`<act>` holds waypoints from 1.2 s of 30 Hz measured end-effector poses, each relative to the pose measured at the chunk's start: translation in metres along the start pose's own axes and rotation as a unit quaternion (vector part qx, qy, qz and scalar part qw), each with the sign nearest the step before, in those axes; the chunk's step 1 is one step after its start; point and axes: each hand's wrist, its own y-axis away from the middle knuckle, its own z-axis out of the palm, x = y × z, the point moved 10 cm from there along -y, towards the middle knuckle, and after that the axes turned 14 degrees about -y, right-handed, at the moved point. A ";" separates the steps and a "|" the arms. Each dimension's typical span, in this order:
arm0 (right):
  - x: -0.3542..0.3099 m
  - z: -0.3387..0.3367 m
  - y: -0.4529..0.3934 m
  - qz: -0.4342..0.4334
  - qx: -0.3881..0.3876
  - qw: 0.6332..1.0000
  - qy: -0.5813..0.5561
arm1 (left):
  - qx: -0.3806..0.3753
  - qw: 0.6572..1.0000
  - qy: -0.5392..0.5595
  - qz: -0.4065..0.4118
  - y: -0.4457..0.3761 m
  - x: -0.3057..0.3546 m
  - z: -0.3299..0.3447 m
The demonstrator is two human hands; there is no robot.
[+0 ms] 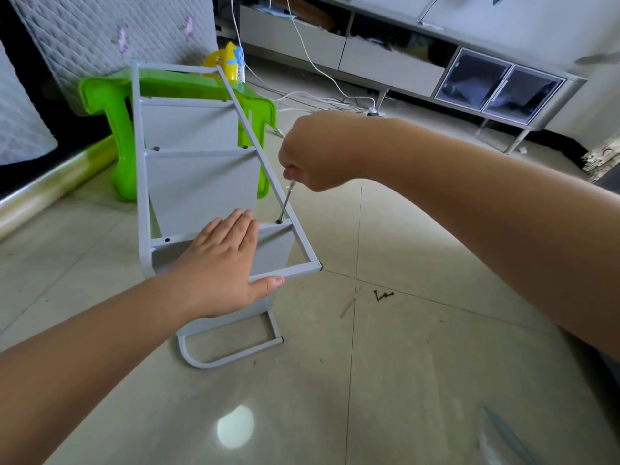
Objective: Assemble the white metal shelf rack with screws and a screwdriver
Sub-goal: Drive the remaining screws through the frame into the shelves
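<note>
Two hands work at the white metal shelf rack [201, 182] lying on its side on the floor, left of frame centre. The left hand [218, 266], fingers straight, presses flat on its near bar. The right hand [312, 156] grips a screwdriver [287, 203], tip on a screw [278, 221]. Loose screws [382, 294] lie lower right of the rack.

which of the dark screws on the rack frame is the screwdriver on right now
The screw at the right end of the nearest shelf edge: the screwdriver, gripped by the right hand, has its tip on it. The other screws sit untouched.
</note>
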 end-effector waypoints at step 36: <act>-0.013 0.011 -0.005 -0.007 -0.067 0.998 -0.015 | -0.030 0.999 -0.010 -0.012 0.002 0.001 0.003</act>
